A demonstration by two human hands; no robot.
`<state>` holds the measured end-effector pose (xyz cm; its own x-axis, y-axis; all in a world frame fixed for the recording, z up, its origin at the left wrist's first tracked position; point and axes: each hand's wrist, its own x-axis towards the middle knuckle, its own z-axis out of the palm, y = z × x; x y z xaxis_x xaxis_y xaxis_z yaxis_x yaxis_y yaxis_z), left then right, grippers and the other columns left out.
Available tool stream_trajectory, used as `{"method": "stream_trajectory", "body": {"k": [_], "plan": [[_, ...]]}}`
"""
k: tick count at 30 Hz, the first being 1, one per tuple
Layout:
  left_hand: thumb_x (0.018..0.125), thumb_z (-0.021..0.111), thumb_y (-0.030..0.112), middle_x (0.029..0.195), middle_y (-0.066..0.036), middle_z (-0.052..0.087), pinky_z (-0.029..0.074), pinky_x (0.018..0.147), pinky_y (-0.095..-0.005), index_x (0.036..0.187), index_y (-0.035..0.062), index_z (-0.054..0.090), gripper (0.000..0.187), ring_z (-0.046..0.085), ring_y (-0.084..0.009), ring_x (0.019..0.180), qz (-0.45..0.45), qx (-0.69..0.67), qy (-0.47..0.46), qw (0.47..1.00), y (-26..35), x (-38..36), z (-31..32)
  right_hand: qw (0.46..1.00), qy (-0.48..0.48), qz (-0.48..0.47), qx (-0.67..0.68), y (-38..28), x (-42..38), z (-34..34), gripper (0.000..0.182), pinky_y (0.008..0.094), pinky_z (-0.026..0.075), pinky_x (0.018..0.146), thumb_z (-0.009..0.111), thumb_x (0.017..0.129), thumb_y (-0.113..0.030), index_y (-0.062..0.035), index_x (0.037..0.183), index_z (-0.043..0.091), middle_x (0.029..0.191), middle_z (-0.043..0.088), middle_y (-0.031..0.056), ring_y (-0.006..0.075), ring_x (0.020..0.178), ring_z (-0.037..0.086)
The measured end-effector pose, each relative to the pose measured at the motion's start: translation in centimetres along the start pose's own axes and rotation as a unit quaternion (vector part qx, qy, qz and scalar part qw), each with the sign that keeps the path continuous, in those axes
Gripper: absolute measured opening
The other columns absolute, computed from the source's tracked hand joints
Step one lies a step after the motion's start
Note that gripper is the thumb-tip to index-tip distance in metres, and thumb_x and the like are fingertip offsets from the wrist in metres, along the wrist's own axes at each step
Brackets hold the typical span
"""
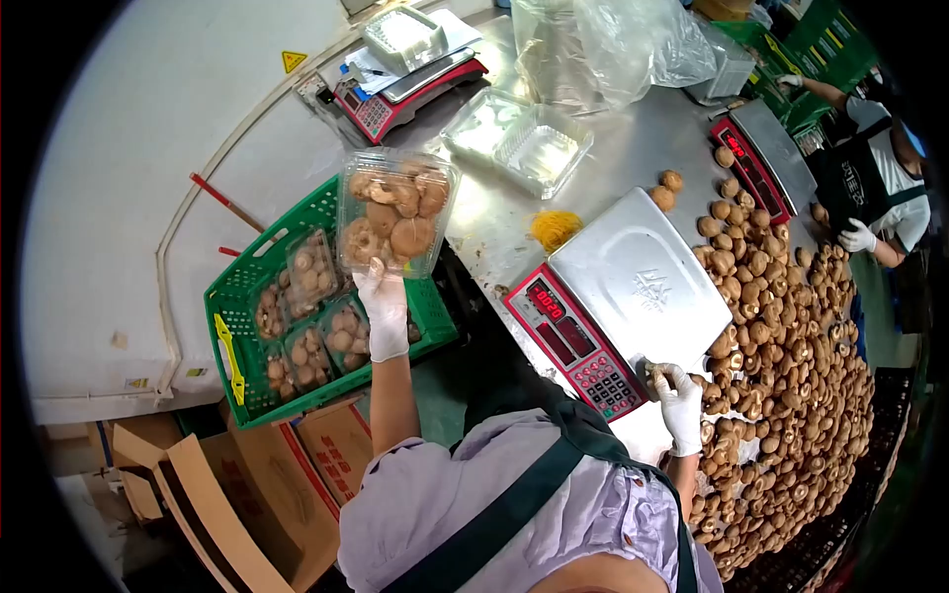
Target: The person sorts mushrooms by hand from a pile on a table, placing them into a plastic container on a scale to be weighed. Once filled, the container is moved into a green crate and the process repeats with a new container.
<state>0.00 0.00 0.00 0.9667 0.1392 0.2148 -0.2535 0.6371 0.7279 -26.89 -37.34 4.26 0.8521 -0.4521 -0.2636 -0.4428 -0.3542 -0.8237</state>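
Handling step: left hand grips mushroom pack by green crate, likely needs level support; right hand curled at scale, can't tell if grasping.

- Yellow warning triangle on the white wall
- Opened cardboard boxes at lower left
- Person in a dark apron, far right
- Green crates, top right

Glossy clear plastic forms the mushroom clamshell at eleven o'clock, smooth brushed-looking metal tops the central scale, and matt brown cardboard makes the boxes at seven o'clock.
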Motion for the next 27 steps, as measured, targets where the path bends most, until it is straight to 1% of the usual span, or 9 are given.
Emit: {"method": "stream_trajectory", "body": {"k": [2,7,11,14,18,22,23,25,27], "plan": [[0.081,0.066,0.014,0.133,-0.007,0.044,0.032,0.104,-0.0457,0.134,0.0116,0.037,0.061,0.042,-0.0237,0.122,-0.04,-0.036,-0.023,0.998,-0.6,-0.1,1.1,0.999,-0.005,0.038,0.018,-0.6,-0.1,0.0,0.015,0.0244,0.049,0.07,0.059,0.086,-0.006,-0.0001,0.099,0.064,0.079,0.067,0.0059,0.0098,0.075,0.061],[0.079,0.068,0.016,0.13,-0.007,0.045,0.034,0.103,-0.0433,0.133,0.0103,0.038,0.062,0.043,-0.0237,0.121,-0.078,-0.07,-0.043,0.994,-3.0,-1.4,5.1,0.999,0.001,-0.045,0.01,-2.5,0.3,0.7,0.014,0.0212,0.048,0.067,0.056,0.088,-0.009,0.002,0.095,0.063,0.077,0.065,0.0041,0.0079,0.072,0.06],[0.087,0.055,0.016,0.137,-0.006,0.04,0.029,0.105,-0.0456,0.138,0.0127,0.033,0.055,0.038,-0.0258,0.125,-0.162,-0.049,-0.029,0.985,-5.3,-4.7,11.0,0.994,-0.019,-0.102,0.046,-4.9,1.2,1.8,0.021,0.0241,0.049,0.069,0.06,0.085,-0.013,-0.0007,0.102,0.062,0.085,0.067,0.0053,0.0085,0.072,0.06],[0.086,0.057,0.016,0.135,-0.001,0.041,0.029,0.104,-0.043,0.135,0.0115,0.036,0.053,0.038,-0.0231,0.124,-0.267,-0.063,0.016,0.961,-6.7,-8.0,14.5,0.994,-0.039,-0.056,0.089,-7.2,2.1,2.6,0.044,0.0257,0.048,0.07,0.065,0.082,-0.019,-0.0048,0.121,0.052,0.079,0.064,0.0061,0.0105,0.069,0.058],[0.083,0.063,0.013,0.128,-0.002,0.046,0.041,0.084,-0.0361,0.134,0.0163,0.033,0.059,0.047,-0.0181,0.11,-0.383,-0.016,0.022,0.923,-9.1,-11.5,15.6,0.99,-0.026,-0.023,0.138,-7.1,3.2,3.8,0.074,0.028,0.048,0.071,0.072,0.074,-0.034,-0.0042,0.133,0.038,0.075,0.062,0.0118,0.0173,0.071,0.06],[0.089,0.057,0.024,0.105,0.0,0.053,0.045,0.062,-0.0282,0.121,0.0139,0.042,0.036,0.057,-0.0141,0.074,-0.492,0.121,-0.066,0.86,-5.9,-14.8,19.4,0.987,0.134,-0.038,0.081,-3.5,4.1,3.2,0.078,0.0316,0.048,0.076,0.07,0.073,-0.041,0.0007,0.132,0.038,0.092,0.061,0.0225,0.0264,0.084,0.062],[0.09,0.055,0.021,0.104,-0.004,0.056,0.047,0.061,-0.0263,0.117,0.0097,0.047,0.03,0.059,-0.0145,0.073,-0.498,0.15,-0.128,0.844,-5.8,-14.8,18.9,0.987,0.1,-0.026,0.12,-2.5,4.1,1.8,0.065,0.0265,0.046,0.078,0.065,0.083,-0.028,0.0004,0.134,0.036,0.119,0.055,0.0127,0.0129,0.087,0.056],[0.088,0.058,0.018,0.095,-0.004,0.059,0.047,0.063,-0.0223,0.105,0.0035,0.056,0.023,0.059,-0.0117,0.075,-0.57,0.214,-0.311,0.73,-4.6,-13.8,19.2,0.939,0.114,-0.034,0.323,-0.5,4.7,0.1,0.056,0.0212,0.045,0.071,0.062,0.086,-0.022,-0.0008,0.133,0.039,0.117,0.055,0.0084,0.0075,0.082,0.053],[0.088,0.056,0.01,0.107,-0.009,0.061,0.048,0.067,-0.022,0.098,-0.0002,0.06,0.015,0.061,-0.012,0.083,-0.542,0.22,-0.509,0.632,-4.6,-13.5,19.3,0.953,0.099,0.015,0.286,1.2,4.8,-2.5,0.042,0.0179,0.044,0.063,0.057,0.089,-0.013,-0.0017,0.128,0.046,0.106,0.06,0.0045,0.0065,0.073,0.052]]}}
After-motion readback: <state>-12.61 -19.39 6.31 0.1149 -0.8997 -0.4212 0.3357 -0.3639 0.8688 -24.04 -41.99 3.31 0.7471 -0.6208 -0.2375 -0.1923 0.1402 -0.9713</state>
